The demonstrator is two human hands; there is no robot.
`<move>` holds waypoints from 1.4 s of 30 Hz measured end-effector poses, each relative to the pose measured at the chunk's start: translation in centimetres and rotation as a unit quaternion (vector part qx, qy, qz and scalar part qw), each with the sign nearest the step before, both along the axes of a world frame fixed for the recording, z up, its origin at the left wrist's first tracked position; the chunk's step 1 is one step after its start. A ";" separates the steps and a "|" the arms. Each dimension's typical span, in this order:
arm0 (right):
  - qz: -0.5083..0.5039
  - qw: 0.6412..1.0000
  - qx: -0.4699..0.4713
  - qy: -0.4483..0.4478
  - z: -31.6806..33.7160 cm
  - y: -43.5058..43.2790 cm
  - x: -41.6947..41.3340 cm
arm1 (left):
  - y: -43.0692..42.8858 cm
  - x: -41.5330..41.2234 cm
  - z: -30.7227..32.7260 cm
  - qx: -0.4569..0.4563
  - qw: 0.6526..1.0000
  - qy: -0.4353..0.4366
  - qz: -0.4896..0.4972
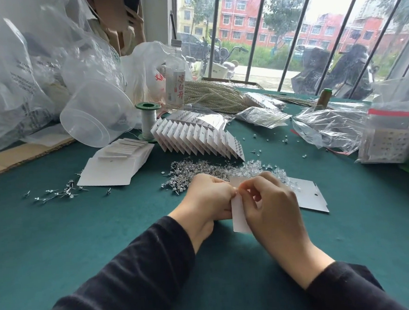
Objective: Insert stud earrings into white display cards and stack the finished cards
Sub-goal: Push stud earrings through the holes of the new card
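On the green table (81,225), the left hand (209,196) pinches the card (237,211) steady so the right hand (271,203) can pinch in a stud.

Stud pile (199,168) behind held card (238,211), finished-card row (197,140) farther back (blank cards (116,166) left)

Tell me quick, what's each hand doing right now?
Left hand: closed, gripping the white card by its left edge.
Right hand: closed, fingertips pinching the same card near its top.
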State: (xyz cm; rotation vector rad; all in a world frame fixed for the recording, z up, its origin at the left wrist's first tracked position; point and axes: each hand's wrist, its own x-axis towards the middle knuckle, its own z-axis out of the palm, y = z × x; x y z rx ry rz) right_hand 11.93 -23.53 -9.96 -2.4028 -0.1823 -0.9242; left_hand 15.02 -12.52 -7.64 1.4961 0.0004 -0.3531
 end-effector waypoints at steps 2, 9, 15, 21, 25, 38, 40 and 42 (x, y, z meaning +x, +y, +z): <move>-0.006 1.000 0.001 -0.015 0.1 -0.1 -0.1 | 0.0 0.0 0.1 0.006 1.000 -0.002 0.000; -0.007 1.000 -0.027 -0.002 0.1 -0.1 -0.1 | -0.1 -0.2 -0.1 0.032 0.999 -0.017 0.002; 0.003 0.999 -0.040 0.015 0.1 0.2 -0.1 | -0.3 -0.3 -0.2 0.048 0.998 -0.035 0.005; 0.016 1.000 -0.012 0.003 0.5 -0.3 -0.4 | -0.2 -0.5 0.3 0.034 0.999 -0.032 0.025; 0.010 1.000 -0.027 0.004 0.4 0.0 -0.3 | -0.1 -0.5 0.2 0.063 0.996 -0.051 0.038; 0.006 0.994 0.102 -0.040 1.1 -0.9 0.0 | 2.5 0.1 2.3 0.082 0.992 -0.095 -0.029; 0.032 0.959 0.280 0.031 1.6 -1.6 0.2 | 5.0 1.6 2.5 0.261 0.942 -0.199 0.076; 0.103 0.843 0.509 0.140 2.2 -2.3 0.1 | 7.5 2.6 2.3 0.417 0.866 -0.225 0.160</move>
